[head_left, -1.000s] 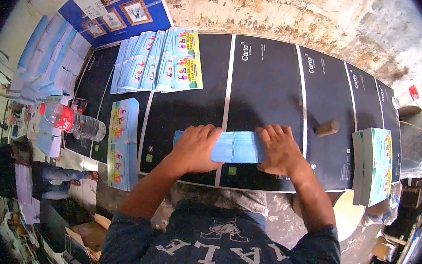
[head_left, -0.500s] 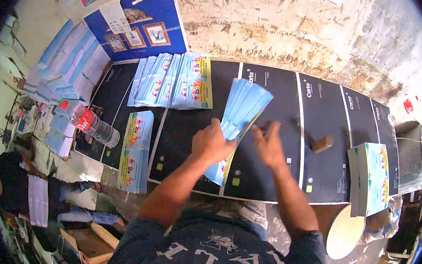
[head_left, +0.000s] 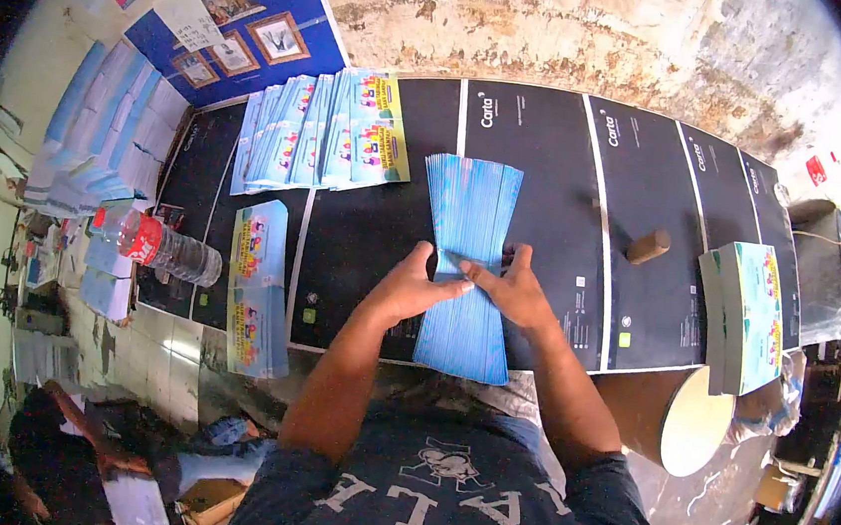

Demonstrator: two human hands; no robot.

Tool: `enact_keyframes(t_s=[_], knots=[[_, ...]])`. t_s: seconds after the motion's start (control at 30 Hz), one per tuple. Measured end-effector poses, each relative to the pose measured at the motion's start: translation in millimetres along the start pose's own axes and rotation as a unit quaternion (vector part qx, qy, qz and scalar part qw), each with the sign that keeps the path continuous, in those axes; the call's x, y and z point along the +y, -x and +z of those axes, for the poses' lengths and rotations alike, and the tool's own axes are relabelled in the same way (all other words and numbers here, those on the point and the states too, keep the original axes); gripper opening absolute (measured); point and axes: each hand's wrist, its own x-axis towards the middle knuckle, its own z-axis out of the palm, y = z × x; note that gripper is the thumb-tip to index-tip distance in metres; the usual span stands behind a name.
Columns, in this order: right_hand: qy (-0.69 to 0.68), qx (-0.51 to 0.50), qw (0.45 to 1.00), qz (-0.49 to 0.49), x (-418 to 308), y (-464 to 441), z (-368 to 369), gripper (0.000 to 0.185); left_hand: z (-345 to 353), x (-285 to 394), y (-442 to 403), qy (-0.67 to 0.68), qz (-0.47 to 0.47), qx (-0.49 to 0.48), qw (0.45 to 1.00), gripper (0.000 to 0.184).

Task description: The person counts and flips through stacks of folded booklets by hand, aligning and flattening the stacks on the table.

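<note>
Pinched at its waist, a stack of blue printed booklets (head_left: 474, 197) stands upright over the table's front edge, its page edges fanned at both ends. My left hand (head_left: 410, 290) is closed on the left side of the stack's middle, thumb across the front. From the other side my right hand (head_left: 516, 293) grips the same narrow part, the two thumbs meeting there. The fingers behind the stack are hidden. To the left lies a narrow pile of booklets (head_left: 261, 284) with colourful covers. Behind it, more booklets (head_left: 327, 134) are spread in overlapping bundles.
Black sheets marked "Carta" (head_left: 549, 164) cover the table. A plastic bottle (head_left: 177, 249) lies at left, near tall paper stacks (head_left: 117, 126). A wooden block (head_left: 649, 247) and another booklet stack (head_left: 751, 316) are at right. A person (head_left: 74, 452) is at lower left.
My right hand has come in from the right and closed on the booklets. The stack has turned from tilted to straight and fanned. The person at lower left has bent down.
</note>
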Motion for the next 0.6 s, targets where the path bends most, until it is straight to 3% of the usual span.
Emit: enact_keyframes(t_s=[0.17, 0.33, 0.5, 0.6], knots=[[0.084, 0.049, 0.995, 0.013, -11, 2, 2, 0.091, 3, -31, -19, 0.052, 0.010, 0.007, 0.999, 0.077], [0.058, 0.060, 0.996, 0.024, -26, 11, -3, 0.092, 6, -20, -12, 0.055, -0.012, 0.023, 0.998, 0.082], [0.099, 0.075, 0.992, 0.009, -20, 14, -6, 0.091, 6, -11, -6, 0.000, 0.002, 0.050, 0.999, 0.095], [0.160, 0.080, 0.984, -0.005, -35, 21, -5, 0.092, 9, -11, -5, -0.017, 0.012, 0.057, 0.998, 0.091]])
